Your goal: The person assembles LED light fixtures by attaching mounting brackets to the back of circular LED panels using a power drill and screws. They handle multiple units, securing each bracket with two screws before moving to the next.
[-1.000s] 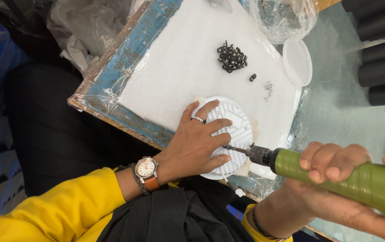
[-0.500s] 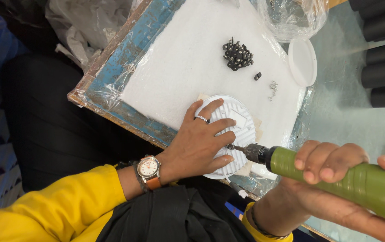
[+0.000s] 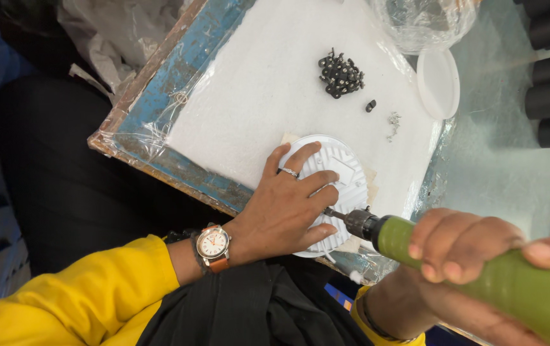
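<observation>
Under the left hand (image 3: 288, 208), the round white finned housing (image 3: 342, 170) is lying flat on the white pad (image 3: 249, 96), fingers spread and pressing it down. Since a second ago the whole workbench is sitting lower and nearer in view, yet hand and tool are keeping their places on the housing, so the driving is carrying on. The right hand (image 3: 474, 256) is wrapping closed round the green electric screwdriver (image 3: 480, 282), its bit touching the housing beside the left fingers. Beyond the hands, black screws (image 3: 340, 74) are lying loose (no container), near an empty white lid (image 3: 438, 83) and a clear bag (image 3: 422, 19), contents unclear.
</observation>
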